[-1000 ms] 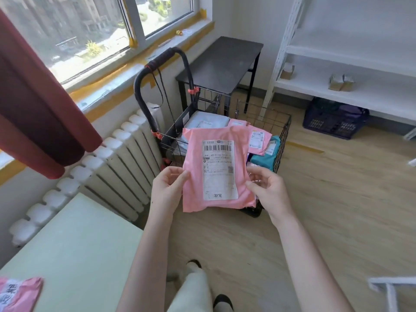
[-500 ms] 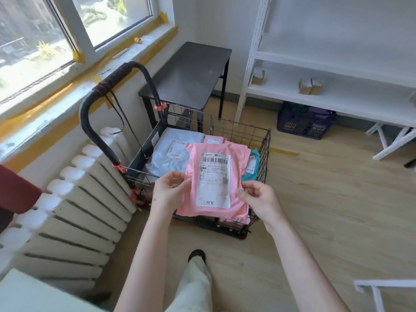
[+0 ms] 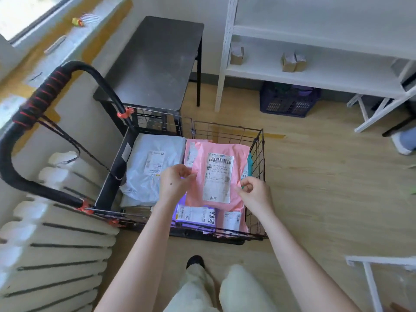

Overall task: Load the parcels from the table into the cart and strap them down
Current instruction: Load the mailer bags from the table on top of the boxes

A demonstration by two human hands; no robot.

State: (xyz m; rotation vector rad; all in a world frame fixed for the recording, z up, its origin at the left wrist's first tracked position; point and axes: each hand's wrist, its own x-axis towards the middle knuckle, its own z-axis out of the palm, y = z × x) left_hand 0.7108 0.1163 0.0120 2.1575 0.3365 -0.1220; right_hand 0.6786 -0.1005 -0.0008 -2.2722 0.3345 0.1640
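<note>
A pink parcel (image 3: 219, 176) with a white barcode label lies flat over the black wire cart (image 3: 257, 176). My left hand (image 3: 174, 184) pinches its left edge and my right hand (image 3: 253, 194) pinches its right edge. Under and beside it in the cart lie a grey parcel (image 3: 148, 167), another pink parcel (image 3: 191, 152), a purple parcel (image 3: 194, 216) and a teal one, mostly hidden. The cart's padded black handle (image 3: 33, 109) arches up at the left, with a black strap (image 3: 74, 143) hanging from it.
A white radiator (image 3: 49, 244) stands at the left, close to the cart. A dark side table (image 3: 157, 59) sits behind the cart. White shelving (image 3: 315, 70) with small boxes fills the back right, a dark crate (image 3: 288, 100) under it. My legs stand just before the cart.
I have stepped closer and the view has tilted down. The pink parcel has gone from held upright in front of the cart to low and flat inside it. The table has left the view.
</note>
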